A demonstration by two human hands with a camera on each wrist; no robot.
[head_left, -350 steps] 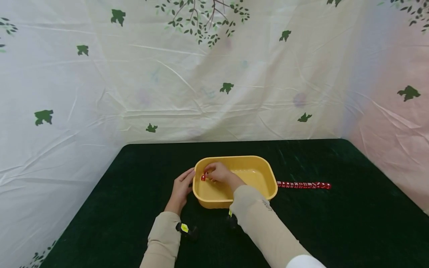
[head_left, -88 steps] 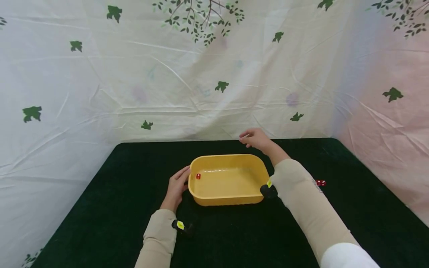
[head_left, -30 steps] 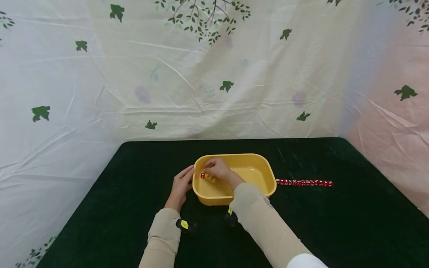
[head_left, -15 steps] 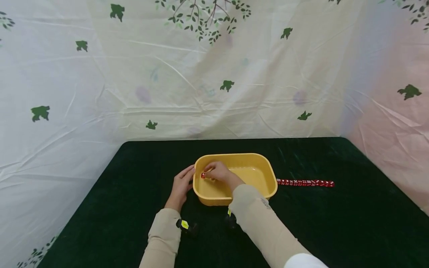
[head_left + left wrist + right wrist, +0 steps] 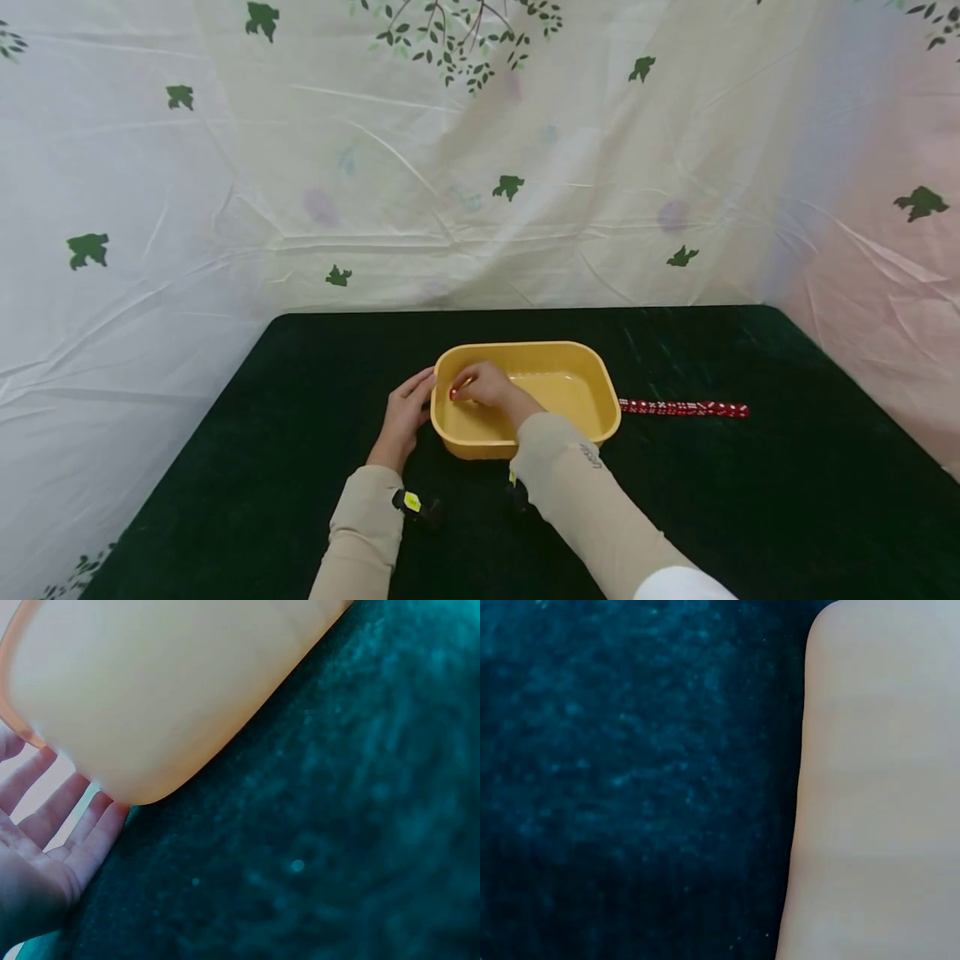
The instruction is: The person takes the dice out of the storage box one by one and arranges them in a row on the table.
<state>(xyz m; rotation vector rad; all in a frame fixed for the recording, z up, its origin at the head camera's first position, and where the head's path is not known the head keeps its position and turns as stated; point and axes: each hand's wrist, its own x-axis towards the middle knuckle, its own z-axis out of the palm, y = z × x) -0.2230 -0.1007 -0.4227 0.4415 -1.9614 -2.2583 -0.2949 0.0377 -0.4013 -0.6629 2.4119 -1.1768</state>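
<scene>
A yellow plastic basin (image 5: 573, 392) stands on the dark green cloth. My right hand (image 5: 489, 387) reaches down inside it and pinches a small red die (image 5: 453, 395) close to the left wall; the fingers cover most of the die. Against the basin's left end my left hand (image 5: 403, 421) rests with extended fingers. The left wrist view has those fingers (image 5: 56, 814) spread, tips touching the outer wall near the rim. Only the basin's outside (image 5: 877, 780) and the cloth appear in the right wrist view, so the right hand is out of that picture.
A straight row of red dice (image 5: 684, 408) with white pips runs rightward from the basin's right end. Green cloth (image 5: 750, 500) covers the table. Behind it hangs a pale curtain (image 5: 420, 208) with leaf and bird prints.
The right hand was beyond the basin's far rim 2.9 s ago, the die lying alone inside. It came back beside the die, then its fingers closed around it. The left hand stayed put.
</scene>
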